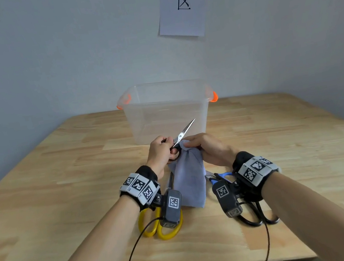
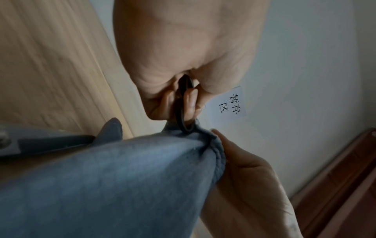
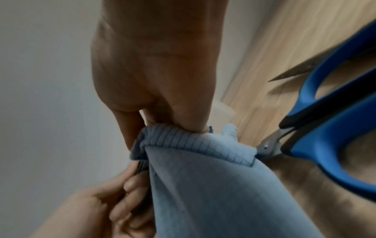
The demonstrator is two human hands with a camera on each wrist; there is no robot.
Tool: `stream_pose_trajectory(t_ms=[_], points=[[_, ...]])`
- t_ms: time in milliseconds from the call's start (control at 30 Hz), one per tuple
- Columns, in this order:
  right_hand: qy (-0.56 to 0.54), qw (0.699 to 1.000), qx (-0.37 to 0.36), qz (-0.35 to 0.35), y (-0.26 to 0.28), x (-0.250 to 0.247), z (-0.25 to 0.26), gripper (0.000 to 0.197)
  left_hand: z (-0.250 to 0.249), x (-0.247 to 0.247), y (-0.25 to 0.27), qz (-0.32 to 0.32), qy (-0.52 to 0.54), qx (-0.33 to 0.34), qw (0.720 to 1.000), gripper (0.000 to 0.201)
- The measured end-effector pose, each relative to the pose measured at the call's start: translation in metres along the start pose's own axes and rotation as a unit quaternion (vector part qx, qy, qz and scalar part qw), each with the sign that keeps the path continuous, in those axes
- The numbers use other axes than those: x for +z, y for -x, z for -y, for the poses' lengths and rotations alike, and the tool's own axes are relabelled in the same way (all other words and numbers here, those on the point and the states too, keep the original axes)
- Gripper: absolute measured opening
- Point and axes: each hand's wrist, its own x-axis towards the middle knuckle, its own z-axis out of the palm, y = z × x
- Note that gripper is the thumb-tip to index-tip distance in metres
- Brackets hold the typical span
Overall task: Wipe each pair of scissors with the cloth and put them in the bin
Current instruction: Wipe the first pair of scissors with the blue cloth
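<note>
My left hand (image 1: 162, 148) grips the black handles of a pair of scissors (image 1: 183, 132), whose silver blades point up and to the right toward the bin. My right hand (image 1: 204, 146) pinches the top of a light blue cloth (image 1: 189, 181) against the base of the blades; the rest of the cloth hangs down to the table. In the left wrist view my fingers curl round the black handle loop (image 2: 182, 111) above the cloth (image 2: 105, 185). The right wrist view shows my fingers bunching the cloth's hem (image 3: 183, 136). The clear bin (image 1: 167, 111) with orange handles stands just behind, with nothing visible inside.
On the wooden table (image 1: 62, 180) lie yellow-handled scissors (image 1: 156, 226) under my left wrist, blue-handled scissors (image 1: 220, 177) and black-handled scissors (image 1: 259, 215) under my right wrist. A paper sign (image 1: 184, 3) hangs on the wall behind the bin.
</note>
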Motion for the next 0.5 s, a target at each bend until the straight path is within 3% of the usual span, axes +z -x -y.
stream_pose_trajectory(t_ms=[200,400,500], points=[[-0.024,0.999,-0.031,-0.011,0.004,0.000,-0.007,0.020,0.003,0.003,0.001,0.001,-0.003,-0.009,1.000,0.020],[-0.084,0.992,-0.029,-0.095,-0.007,0.003,-0.021,0.023,0.001,0.009,0.005,0.010,0.023,-0.004,1.000,0.020],[-0.027,0.991,-0.025,-0.126,-0.009,0.004,-0.024,0.026,0.002,0.009,0.006,0.012,0.025,-0.001,1.000,0.021]])
